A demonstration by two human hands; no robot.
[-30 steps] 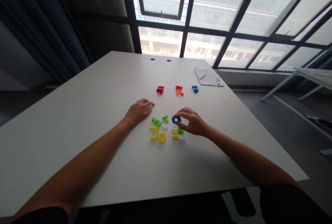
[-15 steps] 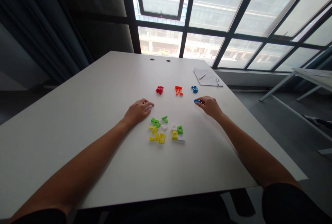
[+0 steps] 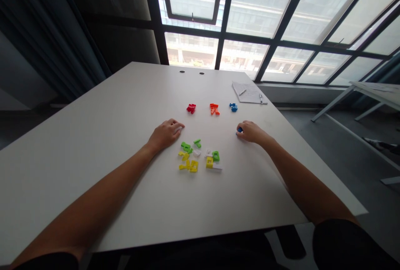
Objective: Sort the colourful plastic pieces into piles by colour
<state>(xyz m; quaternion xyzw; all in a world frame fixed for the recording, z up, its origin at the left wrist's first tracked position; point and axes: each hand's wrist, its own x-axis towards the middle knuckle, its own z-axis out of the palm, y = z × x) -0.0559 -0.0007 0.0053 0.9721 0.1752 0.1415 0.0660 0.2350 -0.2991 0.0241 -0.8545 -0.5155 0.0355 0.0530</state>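
My right hand (image 3: 249, 131) is closed around a small blue plastic piece (image 3: 239, 129), partly hidden by the fingers, low over the table. On the left, my left hand (image 3: 166, 132) rests on the tabletop, curled over a white piece (image 3: 178, 129) that shows under its fingers. Beyond the hands lie a red cluster (image 3: 191, 108), orange pieces (image 3: 214, 109) and blue pieces (image 3: 233, 107) in separate groups. Closer to me are green pieces (image 3: 186, 147), yellow pieces (image 3: 194, 166) and a white piece (image 3: 196, 152). Right of these, a green block (image 3: 216, 156) touches a yellow block (image 3: 209, 162) and white pieces.
The white table (image 3: 131, 107) carries paper (image 3: 248, 93) with two pens at its far right. Two round cable holes sit near the far edge. Large windows (image 3: 190, 49) rise behind it, a dark curtain (image 3: 46, 24) hangs at left, and another table (image 3: 375, 88) stands right.
My right hand has drawn slightly toward me with the blue piece, and its fingers have curled further around it. My left hand stays in place; the view has shifted slightly.
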